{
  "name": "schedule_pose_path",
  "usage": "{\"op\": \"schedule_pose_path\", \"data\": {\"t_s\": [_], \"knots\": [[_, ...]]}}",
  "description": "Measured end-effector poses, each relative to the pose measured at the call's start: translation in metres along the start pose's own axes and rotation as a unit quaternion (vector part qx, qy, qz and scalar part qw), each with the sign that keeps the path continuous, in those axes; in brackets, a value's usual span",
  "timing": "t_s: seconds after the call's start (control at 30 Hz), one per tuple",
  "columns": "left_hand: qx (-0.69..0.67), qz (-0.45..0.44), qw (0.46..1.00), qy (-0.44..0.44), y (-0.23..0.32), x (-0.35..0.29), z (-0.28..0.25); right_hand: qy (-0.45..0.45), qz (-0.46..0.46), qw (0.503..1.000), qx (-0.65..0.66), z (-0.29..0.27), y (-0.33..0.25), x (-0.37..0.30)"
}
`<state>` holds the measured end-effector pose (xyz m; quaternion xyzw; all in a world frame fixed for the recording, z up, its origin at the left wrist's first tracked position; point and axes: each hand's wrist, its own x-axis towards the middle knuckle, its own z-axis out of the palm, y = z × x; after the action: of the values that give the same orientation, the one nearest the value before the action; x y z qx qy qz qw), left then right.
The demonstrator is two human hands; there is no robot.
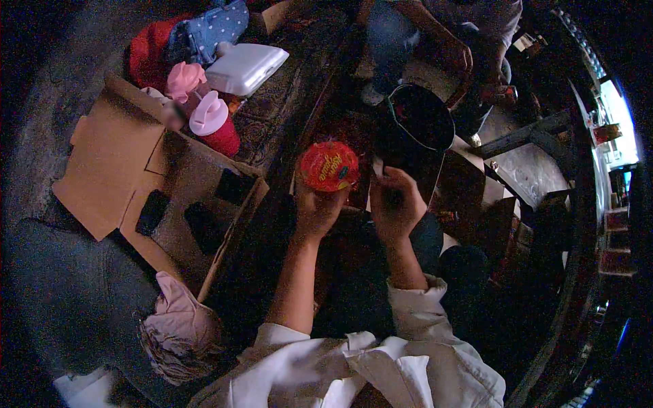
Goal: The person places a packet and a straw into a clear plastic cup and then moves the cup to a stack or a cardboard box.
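In front of me my left hand (318,211) is wrapped round the lower part of a red, round package (328,166). Its shiny face bears yellow lettering and a small dark green mark. Just to its right, my right hand (397,204) is closed with the fingers pinched together. A small pale bit shows at the fingertips, too dim to name. Right beyond that hand stands a black bucket (418,122) with a thin pale rim, its inside dark.
On the left lies an open cardboard box (109,163) with dark items inside. Behind it are a pink-lidded red tumbler (216,129), a white foam food box (246,68) and a polka-dot blue cloth (214,30). Another person (469,27) sits opposite. Cartons (469,183) stand at right.
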<state>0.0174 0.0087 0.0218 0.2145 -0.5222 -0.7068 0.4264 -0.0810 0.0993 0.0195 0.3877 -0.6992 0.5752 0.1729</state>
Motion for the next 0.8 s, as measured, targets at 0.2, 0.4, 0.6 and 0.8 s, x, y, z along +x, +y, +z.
{"op": "schedule_pose_path", "data": {"t_s": [0.2, 0.4, 0.6, 0.8], "knots": [[0.079, 0.043, 0.996, -0.014, -0.016, 0.001, -0.008, -0.049, -0.029, 0.998, -0.021, -0.001, -0.014, 0.005], [0.045, 0.051, 0.997, -0.026, -0.015, -0.002, -0.004, -0.053, -0.015, 0.998, -0.017, -0.001, -0.015, 0.005], [0.057, 0.077, 0.993, -0.066, -0.02, 0.003, -0.005, -0.039, -0.047, 0.998, -0.034, 0.003, -0.016, 0.008], [0.085, 0.098, 0.987, -0.091, -0.024, 0.002, -0.002, -0.029, -0.037, 0.999, -0.026, 0.006, -0.011, 0.014]]}}
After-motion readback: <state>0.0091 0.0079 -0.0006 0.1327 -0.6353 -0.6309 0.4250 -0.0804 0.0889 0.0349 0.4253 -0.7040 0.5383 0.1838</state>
